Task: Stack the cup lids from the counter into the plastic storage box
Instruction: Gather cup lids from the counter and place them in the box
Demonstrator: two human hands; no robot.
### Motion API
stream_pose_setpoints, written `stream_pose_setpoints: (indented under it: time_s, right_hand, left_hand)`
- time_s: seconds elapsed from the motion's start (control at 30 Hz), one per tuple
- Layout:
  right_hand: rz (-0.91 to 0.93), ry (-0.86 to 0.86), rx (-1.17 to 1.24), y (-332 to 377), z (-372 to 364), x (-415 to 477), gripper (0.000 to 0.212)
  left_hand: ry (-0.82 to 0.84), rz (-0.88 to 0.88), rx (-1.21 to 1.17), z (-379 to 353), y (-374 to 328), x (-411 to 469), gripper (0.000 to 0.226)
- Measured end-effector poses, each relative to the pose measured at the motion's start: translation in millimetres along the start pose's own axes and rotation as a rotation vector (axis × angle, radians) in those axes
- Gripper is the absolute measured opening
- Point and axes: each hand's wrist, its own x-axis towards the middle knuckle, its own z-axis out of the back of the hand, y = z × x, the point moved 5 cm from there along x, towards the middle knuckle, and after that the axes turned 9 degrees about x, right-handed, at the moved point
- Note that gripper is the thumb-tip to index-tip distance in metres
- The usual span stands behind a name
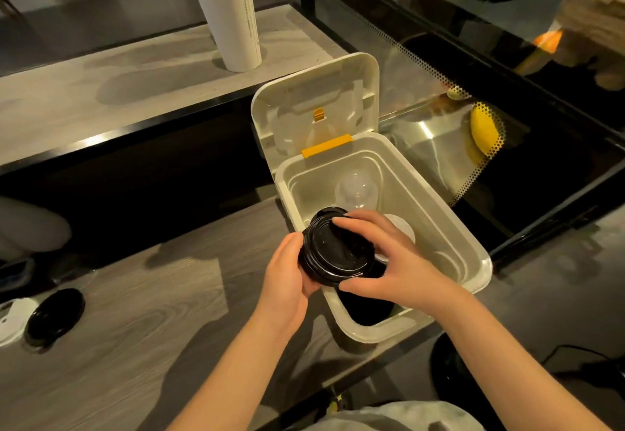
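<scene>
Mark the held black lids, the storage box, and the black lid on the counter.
held black lids (338, 249), head view, top face
storage box (434, 207), head view, right rim
counter black lid (55, 315), head view, top

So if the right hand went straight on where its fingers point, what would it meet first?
The stack of black plastic cup lids the right hand grips; beyond them, probably the left hand.

Black lid stack (338, 248), tilted, gripped by left hand (287, 275) and right hand (392, 258) over cream storage box (473, 261), its cover (304, 99) open. Inside: clear dome lid (358, 190), white lid (404, 227). On the counter far left: loose black lid (55, 315) touching loose white lid (12, 324).
</scene>
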Motion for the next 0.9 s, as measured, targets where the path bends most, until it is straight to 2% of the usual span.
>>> stream_pose_setpoints:
  time_s: [0.1, 0.17, 0.27, 0.37, 0.47, 0.53, 0.6, 0.7, 0.77, 0.9]
  right_hand:
    - [0.048, -0.014, -0.048, 2.6, -5.7, 2.1, 0.076]
    - [0.054, 0.010, -0.072, 4.5, -6.6, 2.2, 0.078]
    - [0.006, 0.039, 0.046, 3.5, -2.5, 1.0, 0.076]
    - [-0.203, -0.039, 0.390, -1.3, 4.5, 1.1, 0.058]
    - [-0.325, -0.082, 0.445, -5.6, 9.8, 6.1, 0.036]
    - [-0.355, -0.104, 0.399, -8.0, 15.5, 9.1, 0.030]
    - [-0.396, -0.117, 0.366, -13.4, 24.4, 9.7, 0.027]
    - [-0.498, -0.022, 0.321, -24.1, 33.8, 8.0, 0.023]
    - [-0.564, 0.033, 0.263, -34.0, 36.4, 4.8, 0.021]
    - [-0.631, 0.022, 0.092, -49.4, 36.8, 1.1, 0.025]
  left_hand:
    - [0.090, -0.026, 0.027, -1.7, -1.6, -5.7, 0.039]
    - [0.100, -0.054, 0.105, 1.7, -3.2, -6.9, 0.025]
    - [0.109, -0.074, 0.127, 5.5, -5.7, -6.5, 0.022]
    - [0.139, -0.086, 0.182, 6.4, -10.5, -6.2, 0.023]
    - [0.185, -0.075, 0.309, 4.1, -13.7, -4.8, 0.024]
    - [0.149, -0.142, 0.599, 2.9, -19.0, -2.4, 0.022]
    - [0.077, -0.294, 0.989, -0.7, -29.3, -0.9, 0.021]
    - [0.098, -0.485, 1.466, -17.5, -37.7, 4.9, 0.023]
    - [0.181, -0.459, 1.699, -27.0, -31.9, 16.6, 0.030]
    - [0.355, -0.387, 2.087, -44.3, -13.7, 35.9, 0.033]
